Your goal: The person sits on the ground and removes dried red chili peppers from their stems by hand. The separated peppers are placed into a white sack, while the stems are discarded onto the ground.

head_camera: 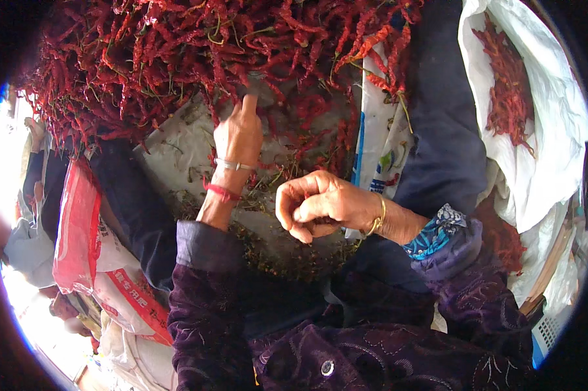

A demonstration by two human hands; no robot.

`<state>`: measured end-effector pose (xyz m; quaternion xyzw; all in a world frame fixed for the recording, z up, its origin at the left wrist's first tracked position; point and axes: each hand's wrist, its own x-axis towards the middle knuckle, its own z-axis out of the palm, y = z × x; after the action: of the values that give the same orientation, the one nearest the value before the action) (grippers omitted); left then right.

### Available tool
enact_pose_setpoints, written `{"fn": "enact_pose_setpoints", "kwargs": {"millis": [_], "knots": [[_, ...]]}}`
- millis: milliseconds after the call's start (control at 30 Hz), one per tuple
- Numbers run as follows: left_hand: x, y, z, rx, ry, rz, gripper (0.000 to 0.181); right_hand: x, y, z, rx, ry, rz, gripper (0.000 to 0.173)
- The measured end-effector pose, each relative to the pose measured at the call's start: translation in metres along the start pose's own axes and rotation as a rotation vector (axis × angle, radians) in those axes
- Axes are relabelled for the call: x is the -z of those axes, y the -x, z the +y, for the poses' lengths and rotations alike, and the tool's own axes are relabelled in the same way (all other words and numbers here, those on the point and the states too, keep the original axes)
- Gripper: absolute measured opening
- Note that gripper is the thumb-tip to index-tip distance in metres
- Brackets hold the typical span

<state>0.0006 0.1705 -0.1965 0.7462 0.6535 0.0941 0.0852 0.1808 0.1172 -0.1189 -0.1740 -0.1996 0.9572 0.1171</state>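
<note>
A large heap of dried red chili peppers point(177, 54), many with stems, fills the far side before me. My left hand point(239, 134) is at its near edge, back of the hand up; its fingertips are blurred and partly hidden, so what they touch is unclear. Nearer to me, my right hand point(323, 205) is curled above the pale sheet point(177, 156), and dark red chili shows between its fingers. Loose chilies point(318, 141) lie on the sheet beyond it. Broken stems and bits point(294, 256) are gathered at the sheet's near end.
On the right, an open white sack point(553, 97) holds more dried chilies point(509, 88). A red and white printed sack point(123, 303) stands at the left. My dark trouser legs point(440, 112) flank the sheet. A perforated plastic basket point(548, 335) shows at lower right.
</note>
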Motion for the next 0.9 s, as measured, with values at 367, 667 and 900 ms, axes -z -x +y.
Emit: {"fn": "enact_pose_setpoints", "kwargs": {"millis": [367,667,900], "knots": [[0.064,0.079,0.006,0.545,1.25,-0.207,0.011,0.016,-0.006,-0.016,0.212,0.127,0.378,0.017],[0.054,0.084,0.02,0.548,1.497,-0.551,0.013,0.022,-0.031,0.004,0.128,0.345,0.406,0.006],[0.041,0.083,0.01,0.633,1.821,-0.452,0.019,0.031,-0.026,-0.005,0.193,0.088,0.45,0.005]]}}
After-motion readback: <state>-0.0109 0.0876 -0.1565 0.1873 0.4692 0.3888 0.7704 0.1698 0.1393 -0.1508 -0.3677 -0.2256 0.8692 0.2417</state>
